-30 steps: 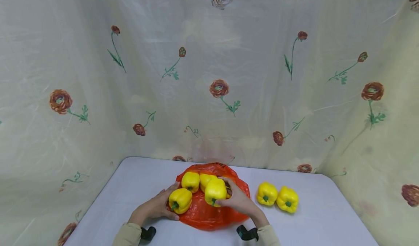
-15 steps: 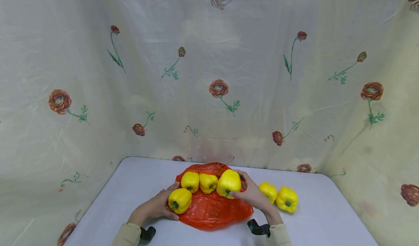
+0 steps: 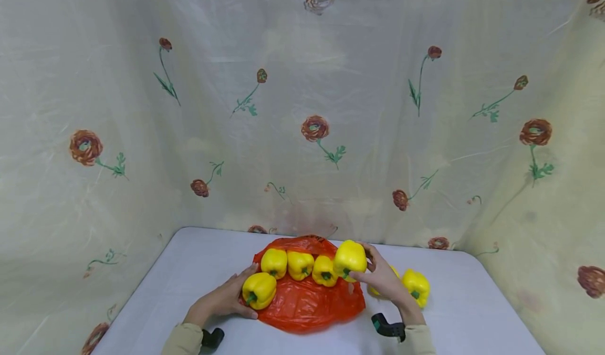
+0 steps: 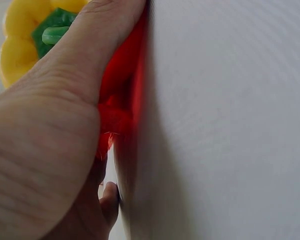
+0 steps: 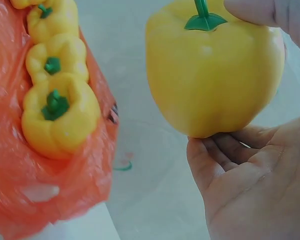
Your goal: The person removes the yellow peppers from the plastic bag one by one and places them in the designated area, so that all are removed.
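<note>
In the head view, my right hand (image 3: 382, 275) grips a yellow bell pepper (image 3: 350, 259) above the right edge of the red plastic bag (image 3: 307, 307). The right wrist view shows the thumb near the green stem and the fingertips against the underside of that pepper (image 5: 215, 75). Three more bell peppers (image 3: 300, 265) stand in a row on the bag. My left hand (image 3: 226, 297) holds the bag's left side, thumb in front and fingers behind, beside another bell pepper (image 3: 259, 291). In the left wrist view, red plastic (image 4: 121, 75) shows below the left thumb; the other fingers are mostly hidden.
Two more bell peppers lie on the white table (image 3: 203, 255) to the right; one (image 3: 416, 286) shows well, the other is mostly behind my right hand. A flowered curtain (image 3: 359, 150) hangs behind the table and along both sides.
My right hand has moved right with its bell pepper, from over the bag's middle to its right edge, uncovering the third pepper in the row. The left hand has stayed still.
</note>
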Available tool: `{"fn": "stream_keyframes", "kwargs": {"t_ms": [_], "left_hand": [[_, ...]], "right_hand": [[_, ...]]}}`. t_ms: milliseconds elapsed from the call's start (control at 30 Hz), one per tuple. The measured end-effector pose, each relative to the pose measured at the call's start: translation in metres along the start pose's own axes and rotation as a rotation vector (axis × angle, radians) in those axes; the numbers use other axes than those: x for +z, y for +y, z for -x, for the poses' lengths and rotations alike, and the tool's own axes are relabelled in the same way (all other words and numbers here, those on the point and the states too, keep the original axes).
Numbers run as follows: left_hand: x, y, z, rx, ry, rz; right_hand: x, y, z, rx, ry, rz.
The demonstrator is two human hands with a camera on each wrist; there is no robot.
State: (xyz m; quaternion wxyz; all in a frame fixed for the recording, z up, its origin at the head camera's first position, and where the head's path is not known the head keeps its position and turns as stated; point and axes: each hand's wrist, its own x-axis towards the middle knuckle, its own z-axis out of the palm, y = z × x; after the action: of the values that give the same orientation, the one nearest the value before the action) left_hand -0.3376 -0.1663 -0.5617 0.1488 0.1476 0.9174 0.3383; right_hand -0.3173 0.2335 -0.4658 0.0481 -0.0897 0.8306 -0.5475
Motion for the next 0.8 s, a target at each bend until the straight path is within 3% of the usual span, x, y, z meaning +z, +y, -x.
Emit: {"fn": "stream_keyframes", "kwargs": {"t_ms": [133,233,400,800], "left_hand": [[0.0,0.0,0.0,0.004,-0.002,0.0],[0.001,-0.001,-0.001,0.018,-0.006,-0.008],[0.0,0.0,-0.001,0.032,-0.009,-0.026],[-0.001,0.002,0.0,-0.009,-0.008,-0.01]], "right_hand": [[-0.011,0.002,0.003,0.025,0.023,0.014],[-0.019,0.003,0.005,0.037,0.029,-0.037],[-0.031,0.004,0.01,0.013,0.034,-0.059],[-0.069,0.017,0.024,0.027,0.1,-0.021]]}}
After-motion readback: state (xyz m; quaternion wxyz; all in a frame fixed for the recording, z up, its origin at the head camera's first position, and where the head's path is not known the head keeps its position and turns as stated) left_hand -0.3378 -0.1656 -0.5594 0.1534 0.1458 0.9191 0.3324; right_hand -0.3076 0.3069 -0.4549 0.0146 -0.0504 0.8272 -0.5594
